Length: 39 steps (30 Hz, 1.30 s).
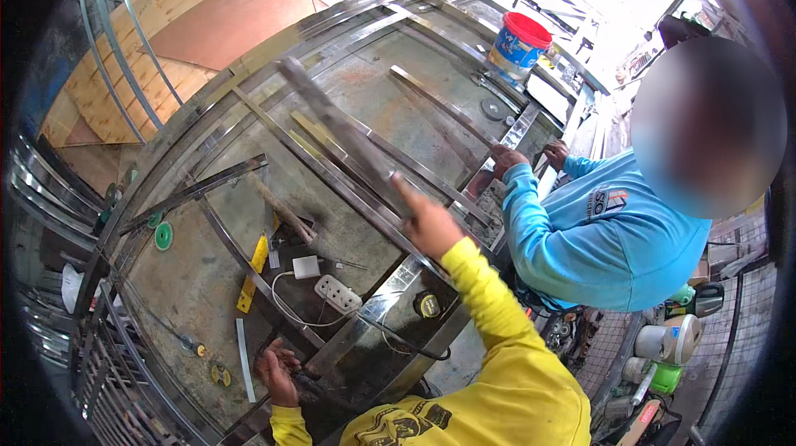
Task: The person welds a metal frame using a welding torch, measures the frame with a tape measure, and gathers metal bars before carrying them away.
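My right hand [431, 226], in a yellow sleeve, grips the near end of a flat metal bar [336, 118]. The bar slants up to the left over the frame and its far end is blurred; the index finger lies along it. My left hand [279, 370] is low at the left, palm up, with loosely curled fingers apart and nothing visible in them. Dark shapes beside that hand are too dim to name. Around it are a thin metal strip [245, 361], a white power strip [337, 294] and a tape measure [427, 305].
A large welded metal frame [282, 135] spans the view. A co-worker in a blue shirt [597, 230] rests both hands on its right side. A red-rimmed bucket [516, 48] stands beyond. A yellow level [253, 272], a hammer [286, 212], a green disc [163, 236] and cables lie about.
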Each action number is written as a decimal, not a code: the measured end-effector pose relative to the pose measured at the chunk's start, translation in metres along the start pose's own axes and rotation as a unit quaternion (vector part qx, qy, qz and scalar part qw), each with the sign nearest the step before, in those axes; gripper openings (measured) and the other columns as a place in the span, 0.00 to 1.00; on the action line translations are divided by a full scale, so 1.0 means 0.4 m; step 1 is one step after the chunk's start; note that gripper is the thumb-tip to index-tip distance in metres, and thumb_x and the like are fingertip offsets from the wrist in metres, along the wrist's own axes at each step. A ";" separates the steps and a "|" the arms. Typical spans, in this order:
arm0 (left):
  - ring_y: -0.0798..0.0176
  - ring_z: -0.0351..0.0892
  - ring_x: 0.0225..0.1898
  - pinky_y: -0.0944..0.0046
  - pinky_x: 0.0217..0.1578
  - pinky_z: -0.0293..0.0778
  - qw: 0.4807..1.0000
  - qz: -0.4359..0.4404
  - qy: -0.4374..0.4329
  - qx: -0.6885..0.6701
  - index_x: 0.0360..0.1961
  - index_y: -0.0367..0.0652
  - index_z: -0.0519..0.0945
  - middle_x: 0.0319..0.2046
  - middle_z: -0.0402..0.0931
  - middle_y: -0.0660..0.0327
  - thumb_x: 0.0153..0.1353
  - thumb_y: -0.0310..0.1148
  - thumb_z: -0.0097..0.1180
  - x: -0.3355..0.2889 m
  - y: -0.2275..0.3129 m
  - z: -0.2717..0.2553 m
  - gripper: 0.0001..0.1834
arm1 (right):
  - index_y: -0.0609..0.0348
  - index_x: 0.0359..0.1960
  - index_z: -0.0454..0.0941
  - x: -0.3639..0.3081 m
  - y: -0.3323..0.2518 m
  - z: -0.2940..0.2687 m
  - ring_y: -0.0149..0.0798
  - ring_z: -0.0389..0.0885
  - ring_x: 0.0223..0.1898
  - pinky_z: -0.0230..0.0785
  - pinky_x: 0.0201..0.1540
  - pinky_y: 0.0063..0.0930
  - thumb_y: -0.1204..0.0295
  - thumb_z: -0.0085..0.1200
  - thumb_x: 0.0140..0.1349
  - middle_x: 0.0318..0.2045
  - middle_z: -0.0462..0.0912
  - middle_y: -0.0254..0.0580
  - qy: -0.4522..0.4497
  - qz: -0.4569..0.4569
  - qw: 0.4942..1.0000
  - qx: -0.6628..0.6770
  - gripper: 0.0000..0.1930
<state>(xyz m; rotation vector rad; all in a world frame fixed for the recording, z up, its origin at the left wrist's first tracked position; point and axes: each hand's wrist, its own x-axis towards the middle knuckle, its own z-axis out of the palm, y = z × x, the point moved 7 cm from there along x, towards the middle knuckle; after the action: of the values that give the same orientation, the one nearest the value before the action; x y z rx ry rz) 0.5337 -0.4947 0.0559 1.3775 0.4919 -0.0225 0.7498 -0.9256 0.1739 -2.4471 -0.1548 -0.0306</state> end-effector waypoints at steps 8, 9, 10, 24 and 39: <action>0.64 0.79 0.34 0.61 0.36 0.77 0.997 -0.074 -0.038 0.003 0.58 0.37 0.80 0.40 0.83 0.57 0.76 0.50 0.50 -0.060 -0.021 -0.002 0.26 | 0.31 0.79 0.45 0.170 0.288 -0.022 0.62 0.86 0.47 0.80 0.49 0.54 0.80 0.46 0.64 0.49 0.83 0.61 -0.039 0.092 0.966 -0.240 0.44; 0.70 0.74 0.29 0.68 0.30 0.72 0.998 -0.066 -0.023 0.005 0.56 0.40 0.80 0.33 0.79 0.63 0.78 0.49 0.44 -0.068 -0.003 0.025 0.24 | 0.29 0.79 0.45 0.177 0.333 -0.026 0.61 0.86 0.47 0.80 0.49 0.54 0.79 0.45 0.65 0.50 0.83 0.61 -0.032 0.095 0.965 -0.241 0.43; 0.70 0.74 0.29 0.68 0.30 0.72 0.998 -0.061 -0.027 0.004 0.56 0.40 0.80 0.33 0.79 0.63 0.78 0.49 0.44 -0.059 -0.001 0.027 0.24 | 0.27 0.79 0.44 0.184 0.342 -0.030 0.61 0.86 0.47 0.80 0.49 0.53 0.79 0.43 0.66 0.51 0.82 0.61 -0.028 0.094 0.966 -0.238 0.42; 0.67 0.75 0.29 0.64 0.34 0.72 0.991 -0.008 -0.024 0.129 0.37 0.41 0.80 0.28 0.78 0.63 0.76 0.49 0.47 -0.066 0.066 0.022 0.22 | 0.34 0.79 0.47 0.191 0.441 -0.035 0.56 0.82 0.58 0.76 0.57 0.45 0.74 0.50 0.63 0.64 0.75 0.57 -0.053 0.215 0.941 -0.257 0.43; 0.72 0.76 0.29 0.70 0.32 0.75 0.994 0.050 -0.054 0.082 0.56 0.36 0.79 0.32 0.79 0.63 0.74 0.45 0.55 -0.142 0.108 -0.116 0.22 | 0.51 0.67 0.69 0.044 0.185 -0.022 0.54 0.75 0.61 0.66 0.63 0.49 0.67 0.48 0.68 0.58 0.77 0.52 0.163 0.148 0.928 -0.302 0.25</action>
<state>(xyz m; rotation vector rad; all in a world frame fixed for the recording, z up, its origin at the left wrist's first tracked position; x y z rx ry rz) 0.4806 -0.4572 0.1107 1.5522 0.3366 -0.0560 0.7764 -0.9859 0.1348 -3.0005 0.4352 -0.4041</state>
